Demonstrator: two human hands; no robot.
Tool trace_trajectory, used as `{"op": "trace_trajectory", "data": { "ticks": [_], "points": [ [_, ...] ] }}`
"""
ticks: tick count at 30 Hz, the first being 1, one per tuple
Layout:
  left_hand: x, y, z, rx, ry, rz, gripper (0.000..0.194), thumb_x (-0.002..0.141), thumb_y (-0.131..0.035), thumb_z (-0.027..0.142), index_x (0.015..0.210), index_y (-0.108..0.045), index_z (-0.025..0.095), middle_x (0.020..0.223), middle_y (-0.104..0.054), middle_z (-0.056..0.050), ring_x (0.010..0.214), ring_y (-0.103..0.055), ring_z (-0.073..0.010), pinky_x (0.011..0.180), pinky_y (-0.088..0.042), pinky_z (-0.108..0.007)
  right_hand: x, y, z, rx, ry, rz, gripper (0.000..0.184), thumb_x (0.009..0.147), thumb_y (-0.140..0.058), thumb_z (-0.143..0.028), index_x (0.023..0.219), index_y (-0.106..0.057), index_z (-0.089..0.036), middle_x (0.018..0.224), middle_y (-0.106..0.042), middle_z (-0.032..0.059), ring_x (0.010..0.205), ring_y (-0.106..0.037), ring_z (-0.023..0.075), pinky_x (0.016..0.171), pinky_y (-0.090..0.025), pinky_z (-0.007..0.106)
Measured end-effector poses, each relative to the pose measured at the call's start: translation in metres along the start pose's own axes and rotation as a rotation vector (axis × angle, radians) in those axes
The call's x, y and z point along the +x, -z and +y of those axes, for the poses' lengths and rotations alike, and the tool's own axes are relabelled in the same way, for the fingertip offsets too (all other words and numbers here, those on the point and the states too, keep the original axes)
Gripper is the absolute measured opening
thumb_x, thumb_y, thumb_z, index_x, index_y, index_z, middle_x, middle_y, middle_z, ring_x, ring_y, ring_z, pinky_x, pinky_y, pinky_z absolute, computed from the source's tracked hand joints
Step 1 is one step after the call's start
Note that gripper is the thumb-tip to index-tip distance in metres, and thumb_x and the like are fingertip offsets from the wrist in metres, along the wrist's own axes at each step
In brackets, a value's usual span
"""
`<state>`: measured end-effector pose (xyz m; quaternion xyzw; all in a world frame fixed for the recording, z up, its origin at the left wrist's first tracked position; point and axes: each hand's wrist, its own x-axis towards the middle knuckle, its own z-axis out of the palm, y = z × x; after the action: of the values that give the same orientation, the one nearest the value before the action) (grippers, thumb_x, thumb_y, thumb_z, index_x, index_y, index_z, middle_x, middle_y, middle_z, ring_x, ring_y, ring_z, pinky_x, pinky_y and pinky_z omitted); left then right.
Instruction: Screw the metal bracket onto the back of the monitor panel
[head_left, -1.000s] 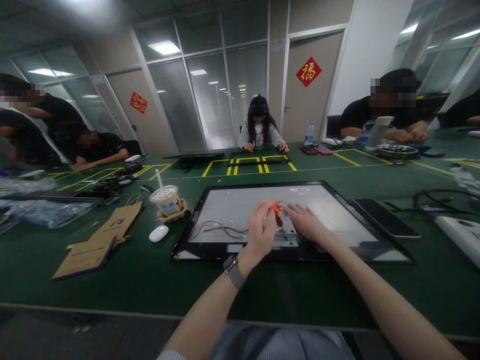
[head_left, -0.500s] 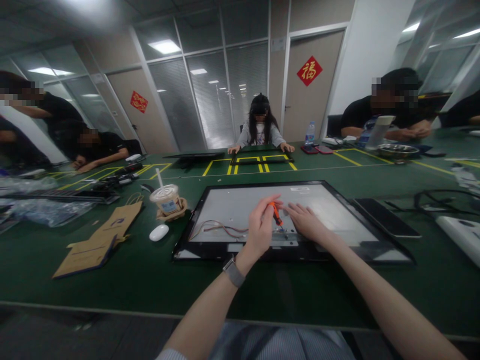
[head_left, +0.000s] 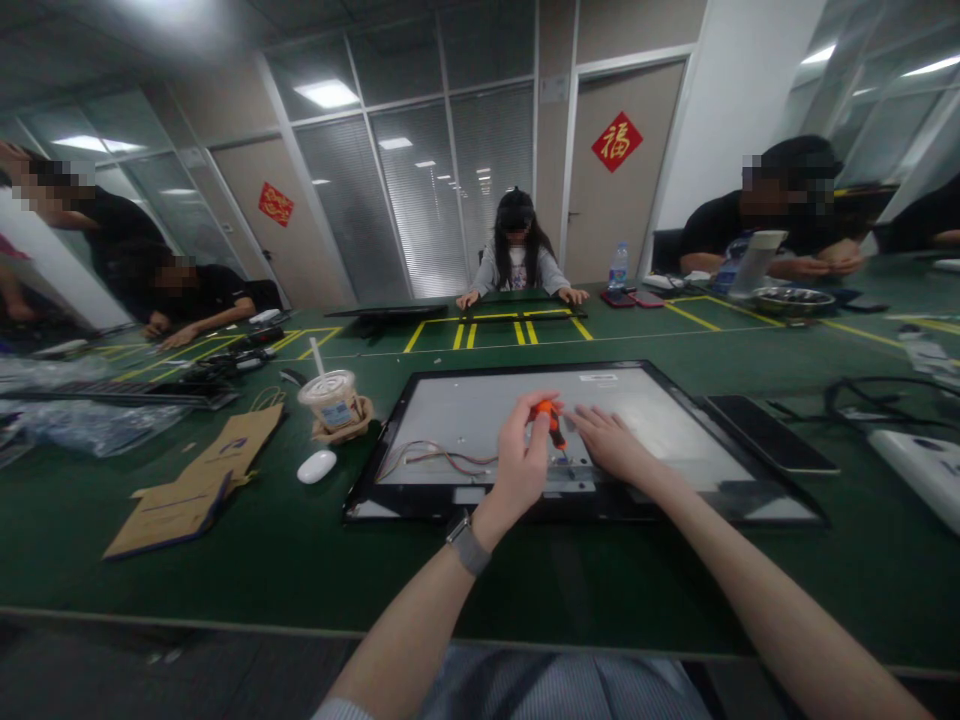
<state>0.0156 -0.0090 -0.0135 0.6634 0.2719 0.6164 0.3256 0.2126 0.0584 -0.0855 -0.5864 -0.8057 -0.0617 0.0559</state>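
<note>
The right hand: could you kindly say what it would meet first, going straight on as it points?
Most likely the left hand, holding the orange screwdriver, though depth is unclear and their heights may differ.

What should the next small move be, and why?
Probably turn the orange screwdriver slightly: the left hand grips it, its tip points down at the panel, and the right hand lies beside it. Whether the tip is seated is too small to tell.
</note>
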Motion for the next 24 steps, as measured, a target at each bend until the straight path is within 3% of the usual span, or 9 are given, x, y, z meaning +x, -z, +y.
{"op": "trace_trajectory", "data": {
  "ticks": [4, 10, 17, 24],
  "points": [
    [0.0002, 0.0003, 0.0001, -0.002, 0.003, -0.027, 0.029, 0.103, -0.041, 0.032, 0.117, -0.062, 0.019, 0.114, -0.064, -0.010, 0.106, -0.061, -0.0205, 0.096, -0.047, -0.036, -0.0004, 0.0025, -0.0005, -0.007, 0.004, -0.014, 0.054, 0.098, -0.024, -0.018, 0.149, -0.044, -0.019, 0.155, -0.042, 0.0146, 0.140, -0.042, 0.0327, 0.109, -0.037, 0.056],
    [0.0020, 0.0010, 0.0018, 0.158, -0.132, 0.046, 0.020, 0.090, -0.065, 0.037, 0.098, -0.072, 0.019, 0.095, -0.055, -0.005, 0.089, -0.057, -0.0173, 0.086, -0.049, -0.033, -0.0007, 0.0003, 0.0006, 0.015, 0.015, 0.021, 0.054, 0.098, -0.024, -0.019, 0.148, -0.045, -0.020, 0.153, -0.045, 0.0155, 0.138, -0.043, 0.0339, 0.107, -0.038, 0.059],
    [0.0026, 0.0013, 0.0021, 0.072, -0.076, -0.002, 0.030, 0.102, -0.043, 0.030, 0.120, -0.065, 0.018, 0.108, -0.065, -0.009, 0.103, -0.062, -0.0197, 0.095, -0.048, -0.036, -0.0003, 0.0024, -0.0007, 0.008, 0.007, 0.003, 0.054, 0.097, -0.025, -0.018, 0.148, -0.046, -0.019, 0.154, -0.043, 0.0154, 0.139, -0.043, 0.0333, 0.108, -0.037, 0.058],
    [0.0018, 0.0008, 0.0006, 0.032, -0.038, -0.014, 0.034, 0.103, -0.040, 0.031, 0.124, -0.064, 0.018, 0.124, -0.065, -0.010, 0.118, -0.059, -0.0218, 0.105, -0.042, -0.037, -0.0005, 0.0033, -0.0018, 0.006, 0.010, 0.012, 0.053, 0.097, -0.028, -0.018, 0.148, -0.045, -0.018, 0.153, -0.044, 0.0163, 0.139, -0.043, 0.0342, 0.107, -0.037, 0.059]
  ]
}}
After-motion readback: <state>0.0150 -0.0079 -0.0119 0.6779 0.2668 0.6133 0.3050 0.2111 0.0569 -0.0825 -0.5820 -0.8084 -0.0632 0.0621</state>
